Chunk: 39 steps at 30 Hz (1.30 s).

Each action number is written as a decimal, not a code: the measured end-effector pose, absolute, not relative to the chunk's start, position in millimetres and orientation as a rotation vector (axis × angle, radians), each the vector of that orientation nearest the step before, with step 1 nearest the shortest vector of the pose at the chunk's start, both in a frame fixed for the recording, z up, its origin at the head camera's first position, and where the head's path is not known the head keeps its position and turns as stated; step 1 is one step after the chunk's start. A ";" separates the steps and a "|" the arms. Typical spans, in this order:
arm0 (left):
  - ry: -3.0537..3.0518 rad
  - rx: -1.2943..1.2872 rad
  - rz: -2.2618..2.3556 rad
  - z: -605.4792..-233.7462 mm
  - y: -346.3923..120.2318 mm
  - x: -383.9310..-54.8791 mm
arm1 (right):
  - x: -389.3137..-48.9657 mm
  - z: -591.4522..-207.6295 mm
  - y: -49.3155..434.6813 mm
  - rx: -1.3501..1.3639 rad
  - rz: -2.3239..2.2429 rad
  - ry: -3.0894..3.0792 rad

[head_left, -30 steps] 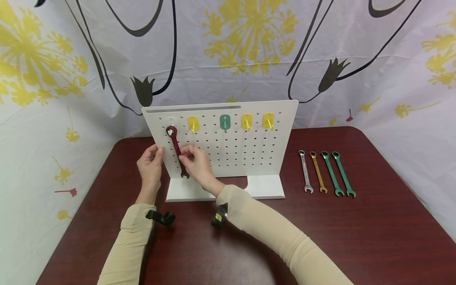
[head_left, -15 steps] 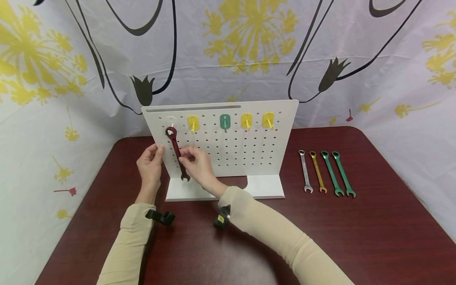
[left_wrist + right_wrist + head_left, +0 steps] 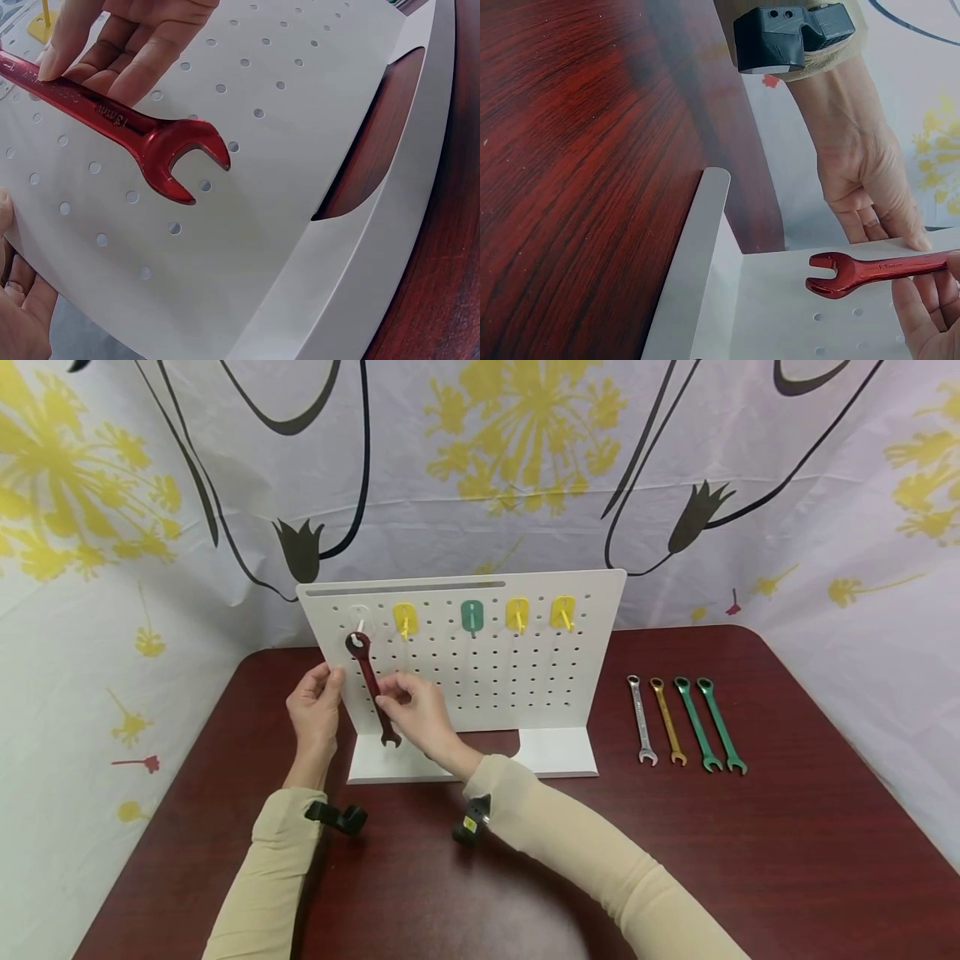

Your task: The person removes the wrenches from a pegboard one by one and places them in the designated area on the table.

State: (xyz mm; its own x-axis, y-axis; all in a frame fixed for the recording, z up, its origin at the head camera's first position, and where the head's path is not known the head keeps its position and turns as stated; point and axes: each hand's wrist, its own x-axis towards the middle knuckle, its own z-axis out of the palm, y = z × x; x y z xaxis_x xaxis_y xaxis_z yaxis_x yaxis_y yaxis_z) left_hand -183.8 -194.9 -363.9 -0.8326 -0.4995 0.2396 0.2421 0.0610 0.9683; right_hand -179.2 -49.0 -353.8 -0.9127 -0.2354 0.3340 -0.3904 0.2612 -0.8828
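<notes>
My right hand [image 3: 418,708] pinches a red combination wrench [image 3: 372,685] by its shank, between thumb and fingers. The ring end sits at the tip of the white hook [image 3: 360,620] at the upper left of the white pegboard [image 3: 495,668]. In the left wrist view the open jaw end of the wrench [image 3: 169,146] stands out in front of the holed panel. My left hand [image 3: 315,706] grips the board's left edge, thumb on the front face and fingers behind, as the right wrist view shows with that hand [image 3: 874,187].
Along the board's top run yellow hooks [image 3: 517,615] and a green hook [image 3: 472,616]. Right of the board, on the dark red table [image 3: 810,843], lie a silver wrench [image 3: 642,722], a gold wrench [image 3: 669,722] and two green wrenches [image 3: 697,725]. A patterned cloth [image 3: 540,539] hangs behind.
The red wrench has shifted slightly down in my right hand's grip, its ring end lower against the white hook. My left hand stays at the board's edge.
</notes>
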 end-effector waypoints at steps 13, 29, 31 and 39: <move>-1.807 0.271 -1.808 -389.0 -206.2 -202.6 | -173.5 -349.9 -41.5 0.670 1.818 -2.367; -1.784 0.273 -1.831 -388.5 -205.7 -199.8 | -161.2 -337.0 -33.4 0.681 2.171 -2.369; -1.790 0.269 -1.833 -387.9 -205.6 -199.5 | -159.6 -334.8 -32.6 0.683 2.207 -2.362; -1.759 0.250 -1.862 -387.0 -205.1 -199.8 | -154.4 -329.2 -30.8 0.671 2.346 -2.334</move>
